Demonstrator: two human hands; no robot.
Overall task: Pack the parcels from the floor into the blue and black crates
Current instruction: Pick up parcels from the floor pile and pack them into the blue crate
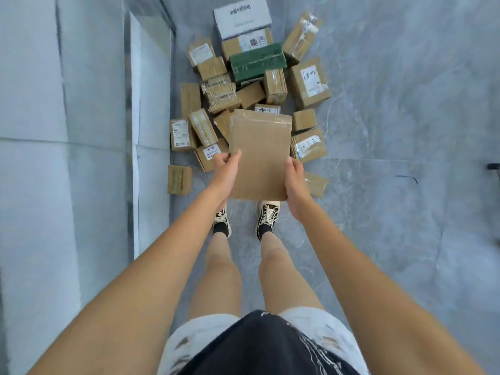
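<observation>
Plainly most of the packing is still ahead, judging by what lies on the floor (392, 131): a heap of brown cardboard parcels (254, 85) crowds the tiles just beyond the person's shoes, among them a dark green box (258, 63), a white printed carton (242, 16) at the far end and a larger labelled box (309, 82) on the right. One flat brown cardboard parcel (259, 155) is up off the pile, held level between both hands above the feet. The left hand (226, 173) grips its left edge, thumb curled over the top face; the right hand (296, 182) clasps the right edge, fingers wrapped beneath it. Neither the blue nor the black crate shows anywhere in view, so how many parcels are already packed cannot be told. A single small box (179, 180) sits apart near the white wall panel (81, 131).
</observation>
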